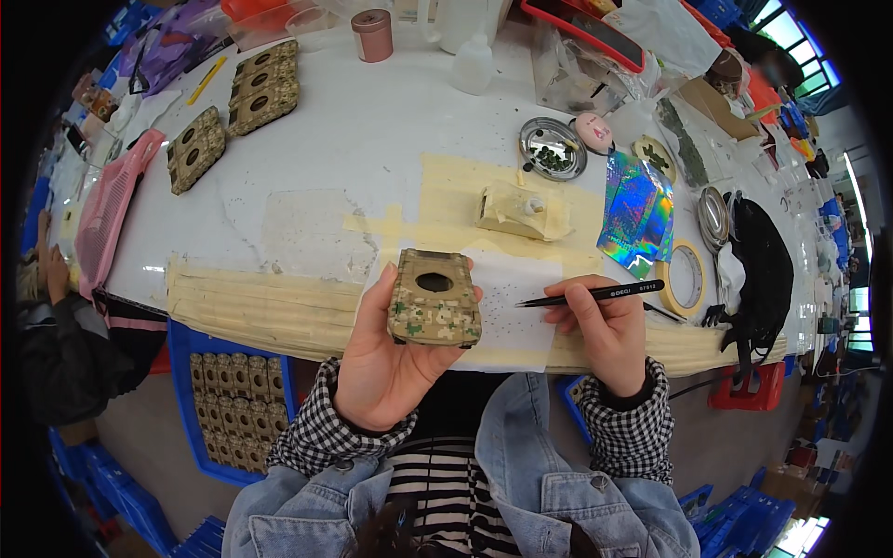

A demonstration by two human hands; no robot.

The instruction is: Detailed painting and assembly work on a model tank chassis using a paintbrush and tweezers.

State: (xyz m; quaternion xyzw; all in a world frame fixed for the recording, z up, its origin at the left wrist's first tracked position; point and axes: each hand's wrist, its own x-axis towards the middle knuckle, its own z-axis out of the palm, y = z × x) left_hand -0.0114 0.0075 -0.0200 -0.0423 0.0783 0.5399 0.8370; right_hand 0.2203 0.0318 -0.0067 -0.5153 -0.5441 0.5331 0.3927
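At frame centre the left hand (386,358) closed around a camouflage-patterned rectangular case (434,298) above the worktop (372,139), the right hand (605,330) pinched black tweezers (591,296), best kept steady near its oval hole.

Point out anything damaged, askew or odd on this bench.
The white tabletop is patched with yellowish masking tape in uneven, overlapping strips, crooked along the front edge. The camouflage case in the left hand looks intact.
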